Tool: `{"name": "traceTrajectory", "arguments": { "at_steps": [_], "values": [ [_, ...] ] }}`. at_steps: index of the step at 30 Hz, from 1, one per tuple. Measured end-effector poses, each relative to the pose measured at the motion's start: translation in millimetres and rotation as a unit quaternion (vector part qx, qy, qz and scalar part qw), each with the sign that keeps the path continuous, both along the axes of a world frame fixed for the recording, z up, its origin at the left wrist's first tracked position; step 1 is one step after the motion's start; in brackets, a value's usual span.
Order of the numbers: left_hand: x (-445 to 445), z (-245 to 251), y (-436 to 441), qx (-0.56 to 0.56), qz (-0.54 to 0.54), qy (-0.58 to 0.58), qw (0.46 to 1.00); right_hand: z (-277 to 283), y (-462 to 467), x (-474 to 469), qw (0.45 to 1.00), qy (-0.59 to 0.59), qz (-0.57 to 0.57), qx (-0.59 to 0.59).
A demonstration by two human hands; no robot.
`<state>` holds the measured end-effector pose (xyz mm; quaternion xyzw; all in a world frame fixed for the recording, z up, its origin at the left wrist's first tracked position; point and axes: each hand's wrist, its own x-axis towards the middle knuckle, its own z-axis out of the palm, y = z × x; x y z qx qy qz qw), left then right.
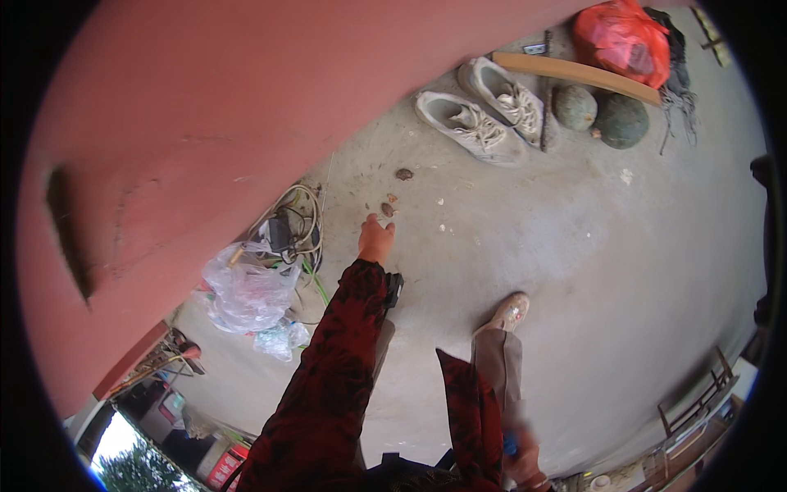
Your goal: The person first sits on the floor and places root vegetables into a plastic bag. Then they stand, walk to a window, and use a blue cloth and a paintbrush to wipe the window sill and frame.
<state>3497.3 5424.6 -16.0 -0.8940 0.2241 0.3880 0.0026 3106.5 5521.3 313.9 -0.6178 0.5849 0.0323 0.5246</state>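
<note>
My left hand (pixel 376 238) reaches down towards the concrete floor, its thumb and fingers apart and nothing visible between them. Just beyond the fingertips lies a small brown lump (pixel 387 210), with a smaller orange-brown piece (pixel 392 198) beside it. A second dark brown lump (pixel 404 174) rests farther off. My right hand (pixel 525 458), partly blurred, is low at the right side of my body. It is closed around a blue object (pixel 510 444), most of which the fingers hide.
White lace-up shoes (pixel 473 129), two green gourds (pixel 575 107), a wooden strip (pixel 578 71) and a red plastic bag (pixel 621 46) are ahead. Left are a clear plastic bag (pixel 252 289), coiled cable (pixel 313 209) and a red-painted wall (pixel 184 123). A wooden rack-like frame (pixel 698 400) stands at right.
</note>
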Motion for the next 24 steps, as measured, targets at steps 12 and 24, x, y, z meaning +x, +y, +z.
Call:
{"name": "traceTrajectory", "arguments": {
  "at_steps": [12,24],
  "values": [
    [6,-80,-28,-0.184,-0.003,-0.112,0.977,-17,-15,19,0.997,0.028,0.003,0.076],
    [-14,-66,-73,-0.206,-0.199,-0.056,0.956,-28,-1,4,0.982,0.008,-0.121,0.145]
  ]
}}
